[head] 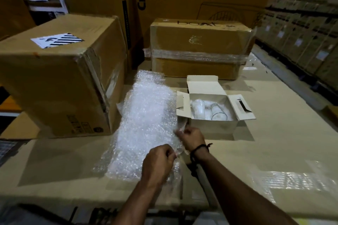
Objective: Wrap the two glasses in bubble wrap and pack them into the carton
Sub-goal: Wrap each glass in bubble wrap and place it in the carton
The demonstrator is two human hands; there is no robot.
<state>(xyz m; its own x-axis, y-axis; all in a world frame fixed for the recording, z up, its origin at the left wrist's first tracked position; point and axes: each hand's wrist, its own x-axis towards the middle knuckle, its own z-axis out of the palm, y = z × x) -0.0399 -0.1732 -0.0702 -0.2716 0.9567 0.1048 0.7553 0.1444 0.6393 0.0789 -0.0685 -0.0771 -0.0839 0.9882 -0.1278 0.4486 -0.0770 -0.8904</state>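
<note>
Spread flat on the pale cardboard work surface (274, 142): a long sheet of clear bubble wrap (146, 124), running from near to far, just left of a small white paperboard carton (210, 128). Carton open, side flaps folded outward, far flap standing up. Inside it, side by side, two clear drinking glasses: left glass (198, 108) hazy and hard to read, right glass (218, 113) tipped with its round mouth toward the near side.

Left hand (159, 162) at the sheet's near right edge, fingers curled, pinching the plastic. Right hand (192, 138) a little farther along the same edge, just beside the carton's near left corner, likewise pinching the wrap between thumb and fingers. Black cord bracelet (200, 149) round the right wrist.

To the left, just beside the sheet, a large brown cardboard box (54, 82) with a striped white label on top. At the far side, a low brown film-banded box (199, 49).
</note>
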